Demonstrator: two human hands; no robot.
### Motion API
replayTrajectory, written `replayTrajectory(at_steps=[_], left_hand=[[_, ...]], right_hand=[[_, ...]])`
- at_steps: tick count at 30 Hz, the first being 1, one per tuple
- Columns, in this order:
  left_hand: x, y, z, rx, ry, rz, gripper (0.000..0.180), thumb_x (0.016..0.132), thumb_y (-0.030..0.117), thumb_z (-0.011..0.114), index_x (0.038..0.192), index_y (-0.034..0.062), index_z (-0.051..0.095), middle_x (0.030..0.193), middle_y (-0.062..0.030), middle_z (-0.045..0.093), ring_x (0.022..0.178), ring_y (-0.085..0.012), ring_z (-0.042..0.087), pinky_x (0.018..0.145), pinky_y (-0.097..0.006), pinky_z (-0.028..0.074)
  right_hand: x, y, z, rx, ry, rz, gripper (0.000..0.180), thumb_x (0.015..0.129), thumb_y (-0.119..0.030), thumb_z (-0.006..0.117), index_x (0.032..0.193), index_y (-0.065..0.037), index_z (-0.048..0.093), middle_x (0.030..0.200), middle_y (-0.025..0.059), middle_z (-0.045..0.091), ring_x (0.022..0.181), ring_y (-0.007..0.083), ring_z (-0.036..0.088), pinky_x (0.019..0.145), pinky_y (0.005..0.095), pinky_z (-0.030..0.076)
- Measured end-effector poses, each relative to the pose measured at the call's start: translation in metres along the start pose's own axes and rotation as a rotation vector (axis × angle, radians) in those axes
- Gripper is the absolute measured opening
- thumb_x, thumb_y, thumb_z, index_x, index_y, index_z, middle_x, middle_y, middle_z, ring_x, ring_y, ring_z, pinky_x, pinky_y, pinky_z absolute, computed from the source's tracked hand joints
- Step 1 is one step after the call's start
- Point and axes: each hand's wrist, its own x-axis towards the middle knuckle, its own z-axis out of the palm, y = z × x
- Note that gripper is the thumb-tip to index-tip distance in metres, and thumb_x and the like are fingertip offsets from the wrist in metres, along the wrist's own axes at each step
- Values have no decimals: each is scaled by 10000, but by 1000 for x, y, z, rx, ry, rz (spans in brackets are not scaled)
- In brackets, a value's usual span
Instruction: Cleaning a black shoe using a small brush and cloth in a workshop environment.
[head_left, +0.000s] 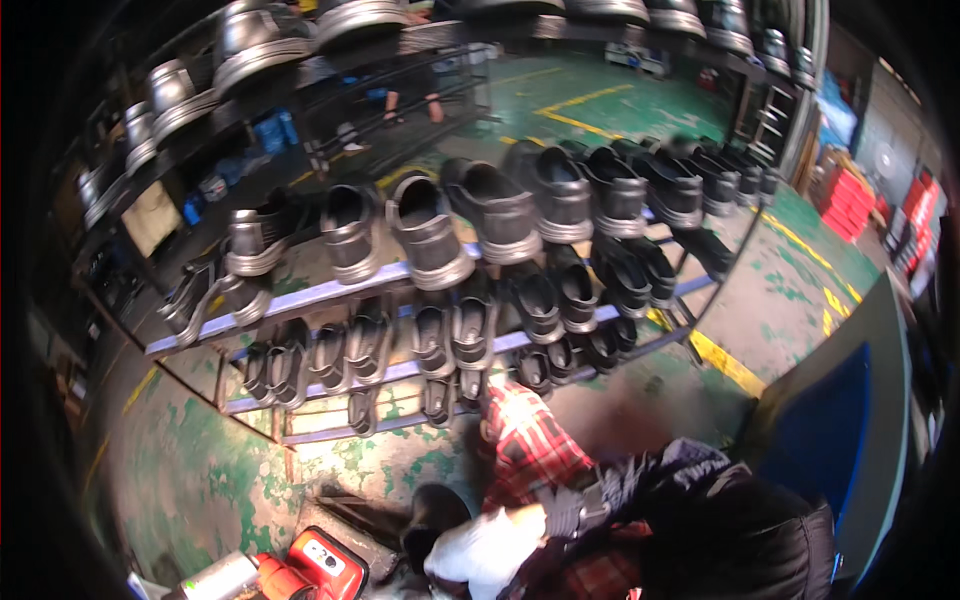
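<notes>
A dark sleeve comes in from the lower right and crosses a red plaid cloth [530,430]. At its end is my right hand [487,548], which seems to be in a white glove. It is blurred, and I cannot make out its fingers or anything in them. Near it are a dark rounded boot or shoe [435,508] and a red box-like thing [328,566]. The plaid cloth stretches toward the lower shelf of a shoe rack [390,272]; whether it is a sleeve or other clothing is unclear. I cannot make out my left hand.
Several black shoes [430,230] stand on the tiered rack, with more on an upper shelf [260,62]. A white cylinder [220,578] lies at the lower left. A blue panel [830,440] stands at the right. Farther off are red boxes [848,205] and another person's hands [434,107].
</notes>
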Motion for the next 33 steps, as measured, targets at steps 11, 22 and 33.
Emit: replayTrajectory(at_steps=[11, 22, 33], left_hand=[[41, -41, 24, -293, 146, -500, 322, 1022, 186, 508, 1304, 60, 600, 1257, -72, 649, 993, -169, 636, 860, -299, 520], [58, -82, 79, -319, -18, -481, 368, 994, 125, 557, 1325, -33, 540, 1220, -146, 621, 1071, -225, 616, 957, -338, 505], [15, -113, 75, 157, 52, -245, 276, 954, 119, 606, 1184, -32, 624, 1118, -200, 654, 979, -316, 629, 864, -370, 530]], right_hand=[[-299, -40, -25, 222, 849, 811, 322, 782, -294, 812, 944, -30, 723, 966, 106, 672, 929, 231, 647, 782, 355, 513], [-503, 127, -44, -596, 654, 1328, 128, 798, -217, 662, 870, -115, 690, 801, 99, 695, 755, 336, 672, 663, 407, 526], [-545, 303, -70, -490, 1164, 1315, 239, 890, -145, 558, 1090, -61, 659, 962, 193, 700, 959, 375, 672, 821, 424, 537]])
